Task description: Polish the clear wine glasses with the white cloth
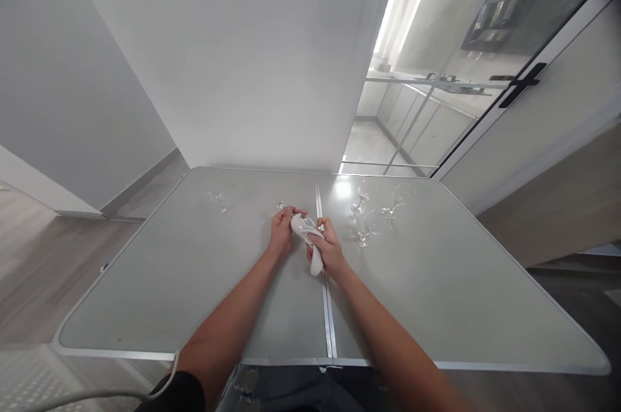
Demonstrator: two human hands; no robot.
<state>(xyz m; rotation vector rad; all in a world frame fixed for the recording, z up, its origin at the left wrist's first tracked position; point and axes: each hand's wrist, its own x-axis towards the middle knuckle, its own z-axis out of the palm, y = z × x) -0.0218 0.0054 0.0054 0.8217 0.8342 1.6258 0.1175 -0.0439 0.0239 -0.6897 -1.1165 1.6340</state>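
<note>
Above the table's middle, near the seam, my left hand [281,231] is closed around a clear wine glass [280,205]. The glass lies tilted on its side, and fingers and cloth hide much of it. My right hand [332,249] grips a white cloth [316,262] pressed against the glass's bowl, with one end of the cloth hanging below the fingers. To the right, three clear stemmed glasses stand on the table: one at the back [358,208], one farther right [388,212] and one nearer [362,239]. Their bowls are faint against the grey surface.
The grey folding table [194,308] has a metal seam [328,325] down its middle. Another clear glass [224,209] is at the back left. A white wall [252,75] rises behind, with a glass-paned door [427,95] to the right. A cable [111,394] runs by my left arm.
</note>
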